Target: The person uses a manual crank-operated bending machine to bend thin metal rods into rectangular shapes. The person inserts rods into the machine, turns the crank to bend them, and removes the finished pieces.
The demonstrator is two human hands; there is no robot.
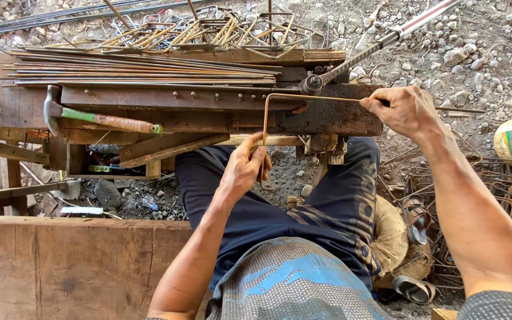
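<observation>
The dark, weathered timber bending bench [327, 115] spans the far side of the scene and carries the thin, rusty steel rod [315, 96], bent to a right angle, with one leg along the bench top and the other hanging over its near edge. Judge this rod light but stiff and springy, rough enough to grip. Your right hand [403, 111] is closed around its right end; your left hand [246, 168] pinches the hanging leg.
</observation>
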